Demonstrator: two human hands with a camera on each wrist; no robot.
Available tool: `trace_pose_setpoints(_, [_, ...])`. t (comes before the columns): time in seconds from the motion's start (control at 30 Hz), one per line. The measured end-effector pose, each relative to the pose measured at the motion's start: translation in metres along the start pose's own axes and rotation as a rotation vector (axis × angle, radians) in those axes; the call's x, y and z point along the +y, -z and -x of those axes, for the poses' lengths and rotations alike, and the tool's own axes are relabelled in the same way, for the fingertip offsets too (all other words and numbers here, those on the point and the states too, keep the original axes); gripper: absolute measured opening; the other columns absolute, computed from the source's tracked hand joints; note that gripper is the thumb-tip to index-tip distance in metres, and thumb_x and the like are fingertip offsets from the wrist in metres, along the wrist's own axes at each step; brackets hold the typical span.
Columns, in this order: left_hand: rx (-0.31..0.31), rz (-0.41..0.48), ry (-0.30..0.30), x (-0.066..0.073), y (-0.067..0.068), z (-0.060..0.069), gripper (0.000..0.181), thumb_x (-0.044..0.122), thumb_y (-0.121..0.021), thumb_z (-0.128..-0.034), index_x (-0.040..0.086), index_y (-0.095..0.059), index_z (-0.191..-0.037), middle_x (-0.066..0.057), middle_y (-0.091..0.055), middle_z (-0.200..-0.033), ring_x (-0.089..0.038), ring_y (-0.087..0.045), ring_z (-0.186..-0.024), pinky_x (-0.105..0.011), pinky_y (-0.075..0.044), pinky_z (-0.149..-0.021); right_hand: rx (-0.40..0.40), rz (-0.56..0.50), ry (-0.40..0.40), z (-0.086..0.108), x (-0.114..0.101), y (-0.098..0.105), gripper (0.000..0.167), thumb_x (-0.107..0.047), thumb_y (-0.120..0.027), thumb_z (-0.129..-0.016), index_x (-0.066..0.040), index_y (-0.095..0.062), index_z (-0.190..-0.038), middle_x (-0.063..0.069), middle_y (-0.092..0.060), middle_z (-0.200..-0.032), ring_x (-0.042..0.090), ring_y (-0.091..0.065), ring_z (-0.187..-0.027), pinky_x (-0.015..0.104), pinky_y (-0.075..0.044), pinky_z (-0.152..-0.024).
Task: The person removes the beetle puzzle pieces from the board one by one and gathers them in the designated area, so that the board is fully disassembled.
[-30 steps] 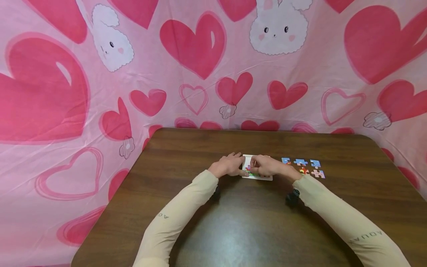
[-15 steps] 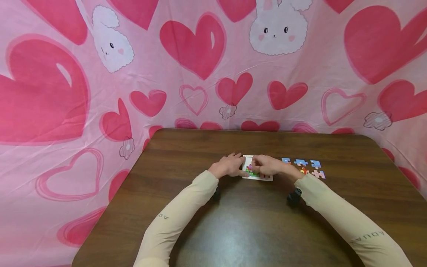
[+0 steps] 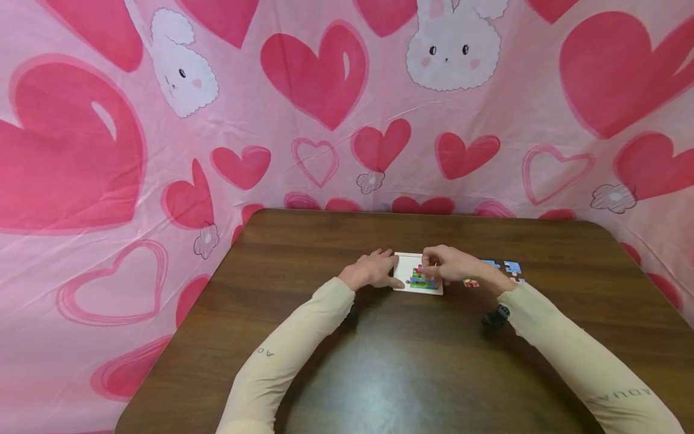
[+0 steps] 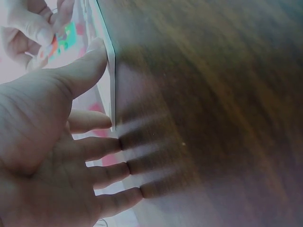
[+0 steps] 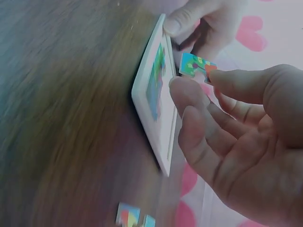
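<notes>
A white puzzle tray lies on the table, with joined colourful pieces in part of it. My left hand rests at the tray's left edge. Its thumb lies on the rim, and its other fingers reach straight down to the tabletop. My right hand is above the tray's right side. Between thumb and fingertips it pinches a green jigsaw piece with an orange-red patch, held up clear of the tray in the right wrist view.
Right of the tray lie several loose jigsaw pieces, partly hidden by my right hand and forearm. Brown wooden table surrounds the tray. A pink cloth printed with hearts hangs behind.
My right hand has lifted and shifted right from the tray's middle, and the tray's left part now shows bare white. My left hand stays in place.
</notes>
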State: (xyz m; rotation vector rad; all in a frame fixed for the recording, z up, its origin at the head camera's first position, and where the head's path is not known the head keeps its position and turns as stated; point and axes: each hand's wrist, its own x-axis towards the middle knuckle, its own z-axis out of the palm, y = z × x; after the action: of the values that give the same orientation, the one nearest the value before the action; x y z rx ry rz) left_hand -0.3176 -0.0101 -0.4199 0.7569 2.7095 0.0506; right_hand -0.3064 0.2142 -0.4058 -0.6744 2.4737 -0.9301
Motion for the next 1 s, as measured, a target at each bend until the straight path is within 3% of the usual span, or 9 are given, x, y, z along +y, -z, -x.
trace_pose_setpoints(0.4, [-0.003, 0.015, -0.006, 0.0, 0.0, 0.0, 0.077, 0.058, -0.061, -0.0893, 0.018, -0.039, -0.151, -0.008, -0.025, -0.164, -0.032, -0.021, -0.151, -0.054, -0.028, -0.117, 0.023, -0.026, -0.01, 0.026, 0.017, 0.011, 0.014, -0.017, -0.066, -0.094, -0.007, -0.057, -0.089, 0.01, -0.067, -0.078, 0.023, -0.066, -0.066, 0.038, -0.054, -0.055])
trace_pose_setpoints(0.73, [0.001, -0.011, -0.002, -0.001, -0.001, -0.002, 0.078, 0.061, -0.06, -0.0889, 0.019, -0.039, -0.151, -0.007, -0.026, -0.163, -0.031, -0.023, -0.151, -0.054, -0.03, -0.117, -0.014, -0.039, 0.007, 0.049, 0.036, 0.022, 0.016, -0.016, -0.066, -0.094, -0.003, -0.057, -0.091, 0.01, -0.067, -0.077, 0.022, -0.067, -0.066, 0.037, -0.055, -0.055])
trace_pose_setpoints(1.0, [-0.005, -0.01, -0.015, 0.0, 0.0, -0.001, 0.078, 0.061, -0.058, -0.0896, 0.019, -0.037, -0.152, -0.008, -0.025, -0.163, -0.031, -0.023, -0.151, -0.054, -0.03, -0.117, -0.031, -0.062, -0.027, 0.063, 0.049, 0.03, 0.016, -0.016, -0.065, -0.095, -0.003, -0.055, -0.096, 0.01, -0.066, -0.076, 0.026, -0.067, -0.063, 0.038, -0.054, -0.052])
